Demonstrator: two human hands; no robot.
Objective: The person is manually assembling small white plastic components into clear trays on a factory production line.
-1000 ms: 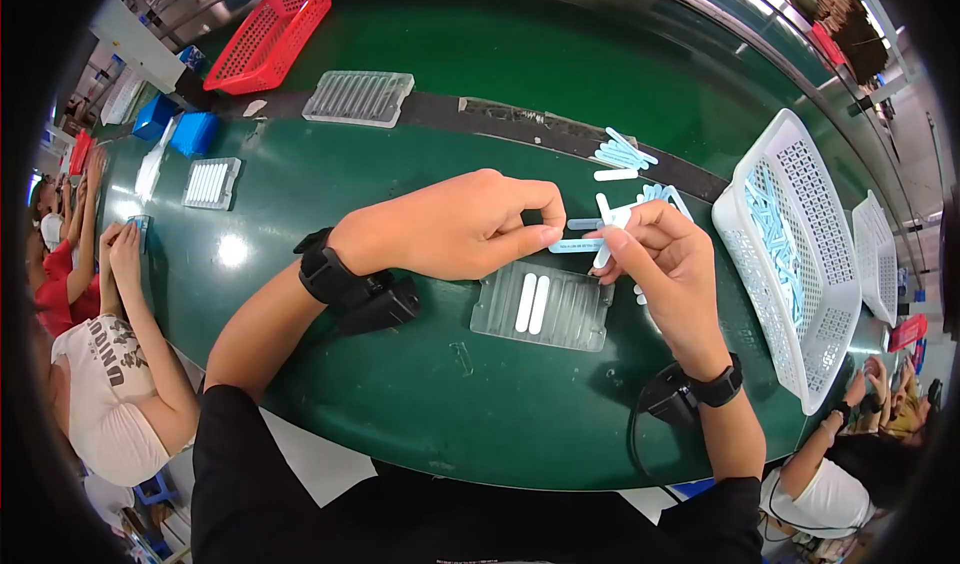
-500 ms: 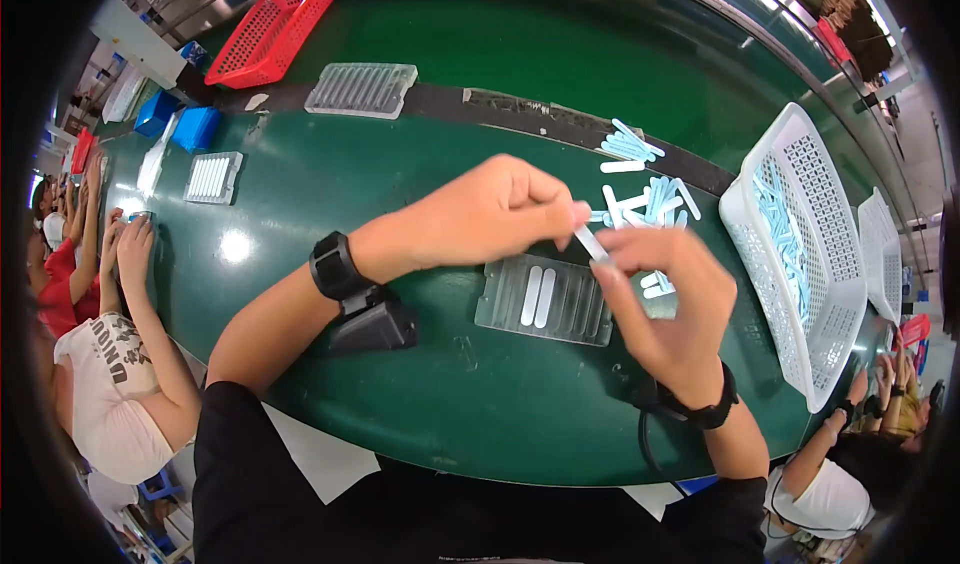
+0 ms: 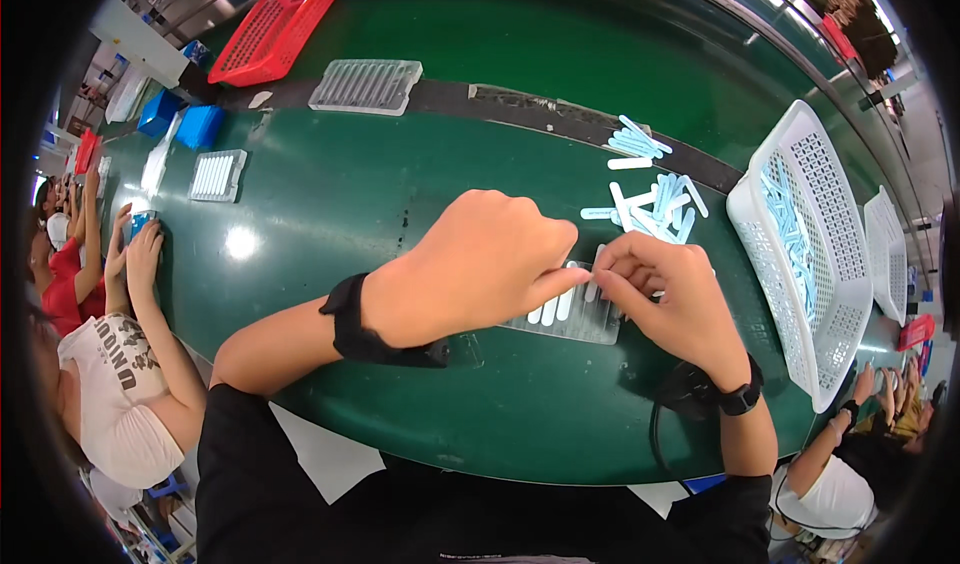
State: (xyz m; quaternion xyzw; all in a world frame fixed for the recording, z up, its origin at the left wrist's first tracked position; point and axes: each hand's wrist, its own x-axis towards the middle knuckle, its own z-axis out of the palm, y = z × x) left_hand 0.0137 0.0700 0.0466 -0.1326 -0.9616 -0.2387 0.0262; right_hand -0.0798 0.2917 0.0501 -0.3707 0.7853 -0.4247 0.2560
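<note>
My left hand (image 3: 475, 264) is closed above a clear slotted tray (image 3: 590, 334), thumb pointing right; its palm side is hidden, so I cannot tell what it grips. My right hand (image 3: 675, 299) pinches a small white strip (image 3: 597, 264) with rounded ends, shaped like a mini nail file, over the tray's right part. Several white strips (image 3: 549, 310) lie side by side in its slots, partly covered by my left hand. Just beyond the tray, a loose pile of white and light blue strips (image 3: 655, 209) lies on the green table.
A white basket (image 3: 835, 294) of light blue strips stands at the right. A smaller strip bunch (image 3: 640, 142) lies farther back. Beyond are an empty clear tray (image 3: 365, 87) and a red basket (image 3: 275, 26). At left are a filled tray (image 3: 217, 176), blue boxes (image 3: 200, 126) and a co-worker's hands (image 3: 140, 249).
Both hands have come down toward the tray, the left rolling over with its back upward. The strip between them has been lowered. More strips show in the tray than before.
</note>
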